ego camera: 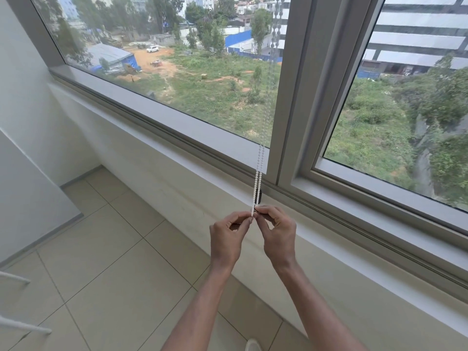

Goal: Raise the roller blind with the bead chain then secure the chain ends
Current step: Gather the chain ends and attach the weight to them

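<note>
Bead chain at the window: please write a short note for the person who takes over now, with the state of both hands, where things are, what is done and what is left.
Left hand: fingertips pinched on the lower end of the white plastic bead chain.
Right hand: fingertips pinched on the same spot, touching the left hand's.
Chain: two strands hang side by side in front of the grey window frame post, ending at the hands just above the pale window ledge.
Done: no blind fabric shows over the glass in view, so it seems raised.
Left: secure the chain ends; whether they are joined yet is hidden by the fingers.
</note>
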